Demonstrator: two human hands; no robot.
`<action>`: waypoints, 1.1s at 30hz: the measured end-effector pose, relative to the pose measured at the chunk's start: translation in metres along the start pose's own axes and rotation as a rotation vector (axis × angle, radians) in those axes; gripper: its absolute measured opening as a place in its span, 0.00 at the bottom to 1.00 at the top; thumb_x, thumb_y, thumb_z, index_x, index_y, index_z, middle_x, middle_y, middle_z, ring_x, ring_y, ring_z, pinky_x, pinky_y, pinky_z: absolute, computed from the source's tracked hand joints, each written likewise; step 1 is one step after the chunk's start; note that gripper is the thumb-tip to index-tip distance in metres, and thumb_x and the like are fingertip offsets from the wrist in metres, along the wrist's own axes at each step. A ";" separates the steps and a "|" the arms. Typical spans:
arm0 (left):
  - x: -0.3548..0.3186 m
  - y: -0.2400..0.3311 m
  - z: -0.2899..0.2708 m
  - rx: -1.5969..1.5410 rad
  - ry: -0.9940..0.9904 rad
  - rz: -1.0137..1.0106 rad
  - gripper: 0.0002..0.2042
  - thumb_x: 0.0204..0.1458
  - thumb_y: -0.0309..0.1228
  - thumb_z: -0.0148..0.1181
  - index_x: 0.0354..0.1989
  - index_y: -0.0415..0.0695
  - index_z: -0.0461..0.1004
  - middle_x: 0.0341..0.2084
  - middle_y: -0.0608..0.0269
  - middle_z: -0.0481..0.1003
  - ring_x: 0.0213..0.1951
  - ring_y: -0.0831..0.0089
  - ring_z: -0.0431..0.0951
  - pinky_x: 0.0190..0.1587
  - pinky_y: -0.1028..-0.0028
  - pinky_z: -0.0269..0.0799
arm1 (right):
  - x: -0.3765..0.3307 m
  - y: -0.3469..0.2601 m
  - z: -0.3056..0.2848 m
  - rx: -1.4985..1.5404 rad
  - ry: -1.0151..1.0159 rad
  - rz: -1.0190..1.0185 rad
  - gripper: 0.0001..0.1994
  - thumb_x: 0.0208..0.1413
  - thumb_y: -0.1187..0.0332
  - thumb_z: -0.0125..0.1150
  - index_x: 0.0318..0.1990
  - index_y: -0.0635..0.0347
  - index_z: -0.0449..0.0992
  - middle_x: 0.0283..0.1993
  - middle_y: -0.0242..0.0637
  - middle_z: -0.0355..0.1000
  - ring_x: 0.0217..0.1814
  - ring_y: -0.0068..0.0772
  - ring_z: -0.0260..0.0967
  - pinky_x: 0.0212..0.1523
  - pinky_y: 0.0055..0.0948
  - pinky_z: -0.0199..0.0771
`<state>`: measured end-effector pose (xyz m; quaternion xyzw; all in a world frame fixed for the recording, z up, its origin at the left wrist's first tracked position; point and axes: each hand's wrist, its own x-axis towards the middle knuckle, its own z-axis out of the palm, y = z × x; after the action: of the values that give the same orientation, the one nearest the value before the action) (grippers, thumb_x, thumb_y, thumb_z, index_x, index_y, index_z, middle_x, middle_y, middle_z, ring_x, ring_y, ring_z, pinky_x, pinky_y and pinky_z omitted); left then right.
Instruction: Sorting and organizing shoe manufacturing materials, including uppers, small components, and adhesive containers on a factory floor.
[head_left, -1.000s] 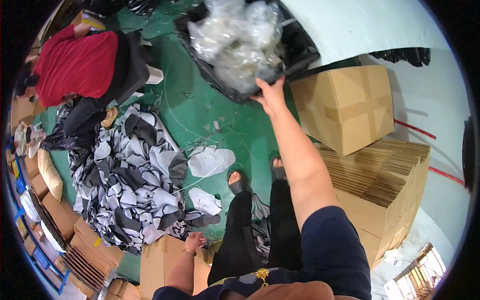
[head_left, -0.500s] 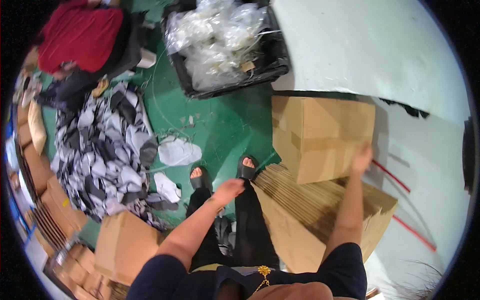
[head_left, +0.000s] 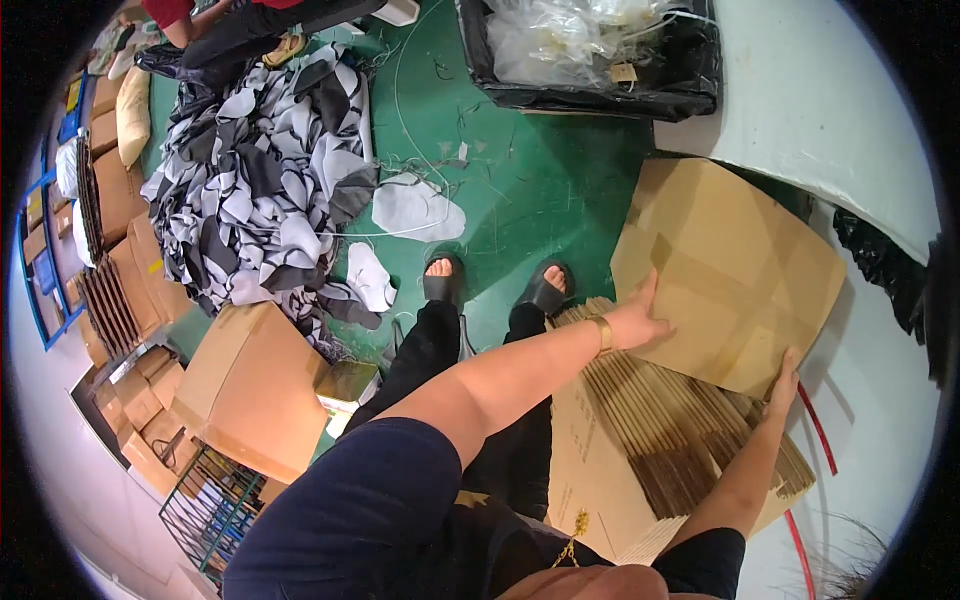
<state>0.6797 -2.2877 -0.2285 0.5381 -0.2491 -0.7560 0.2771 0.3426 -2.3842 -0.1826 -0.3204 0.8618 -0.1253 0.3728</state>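
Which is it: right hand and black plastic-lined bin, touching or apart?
Apart. The head view shows a broad span of the taped cardboard box between the right hand and the black plastic-lined bin.

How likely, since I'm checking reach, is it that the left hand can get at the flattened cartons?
Probably yes: the left hand is close to the flattened cartons, with many edges exposed beside the taped cardboard box.

Flattened cartons [head_left: 638, 425] and heaped grey cutouts [head_left: 262, 165] show a workshop.
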 end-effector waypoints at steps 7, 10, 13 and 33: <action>-0.099 0.017 -0.048 -0.315 -0.013 0.236 0.42 0.45 0.33 0.59 0.62 0.39 0.35 0.61 0.46 0.41 0.63 0.61 0.41 0.61 0.71 0.41 | -0.105 -0.048 -0.043 -0.211 0.043 -0.426 0.20 0.50 0.61 0.57 0.45 0.67 0.67 0.41 0.38 0.67 0.40 0.26 0.63 0.41 0.25 0.62; -0.148 0.030 -0.034 -0.004 -0.303 0.126 0.39 0.46 0.31 0.58 0.62 0.41 0.38 0.56 0.50 0.55 0.58 0.68 0.55 0.57 0.73 0.53 | -0.174 -0.051 -0.037 -0.324 -0.124 -0.537 0.18 0.51 0.67 0.55 0.48 0.65 0.66 0.42 0.35 0.68 0.41 0.24 0.64 0.44 0.24 0.64; -0.146 0.035 -0.003 -0.696 -0.468 0.187 0.32 0.48 0.29 0.56 0.60 0.43 0.45 0.44 0.60 0.69 0.46 0.75 0.67 0.49 0.75 0.63 | -0.205 -0.053 -0.001 -0.040 -0.180 -0.382 0.21 0.49 0.73 0.57 0.52 0.64 0.64 0.41 0.34 0.68 0.40 0.24 0.65 0.43 0.22 0.65; -0.066 -0.013 -0.093 -0.267 -0.036 0.269 0.30 0.47 0.31 0.57 0.57 0.36 0.50 0.49 0.55 0.63 0.53 0.70 0.61 0.54 0.73 0.56 | -0.164 -0.056 -0.006 0.077 -0.137 -0.266 0.27 0.53 0.61 0.54 0.56 0.66 0.57 0.55 0.40 0.60 0.55 0.30 0.58 0.54 0.27 0.57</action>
<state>0.7836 -2.2404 -0.2202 0.4448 -0.2211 -0.7480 0.4402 0.4489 -2.3214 -0.0605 -0.4253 0.7788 -0.1843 0.4226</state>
